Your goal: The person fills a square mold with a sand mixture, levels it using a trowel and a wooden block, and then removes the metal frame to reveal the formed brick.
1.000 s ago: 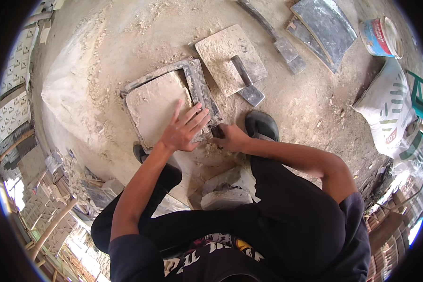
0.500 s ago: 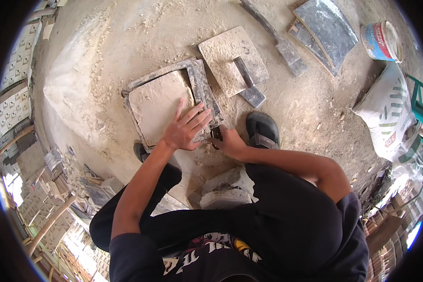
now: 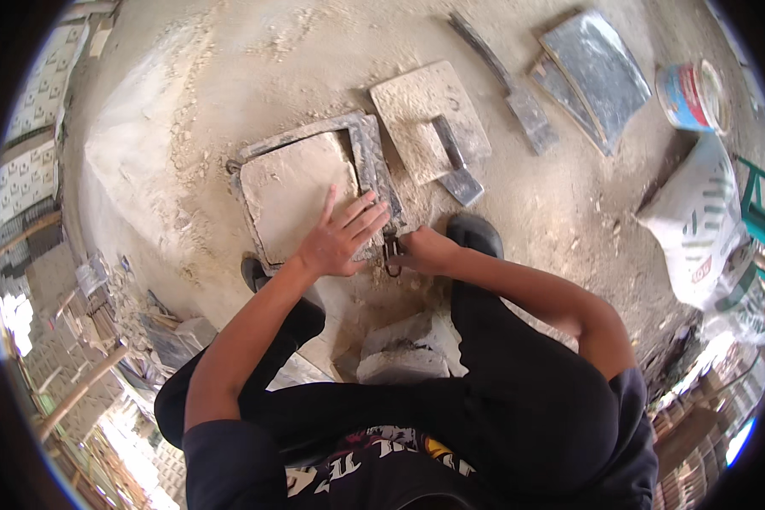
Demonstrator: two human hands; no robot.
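Observation:
A square metal mould frame point(image 3: 368, 153), crusted with dust, lies on the ground in front of me. Inside it sits a pale, flat slab point(image 3: 293, 183), with a dark gap along its far and right sides. My left hand point(image 3: 340, 245) rests flat with spread fingers across the slab's near right part and the frame's right side. At the frame's near right corner, my right hand point(image 3: 427, 252) is closed on a small dark metal latch point(image 3: 392, 257), whose loop shows beside the fingers. The fingertips of the right hand are partly hidden.
Beyond the frame lie a dusty square board point(image 3: 425, 98), a trowel point(image 3: 459, 166) and a long-handled flat tool point(image 3: 518, 106). Dark plates point(image 3: 599, 68), a bucket point(image 3: 693, 95) and a white sack point(image 3: 697, 221) stand right. Pale powder point(image 3: 136, 161) is heaped left. Stone blocks point(image 3: 404, 353) lie between my legs.
My right hand has turned and closed more at the latch, and the latch's loop now shows more. My left hand stays on the slab and frame. The whole view has shifted slightly.

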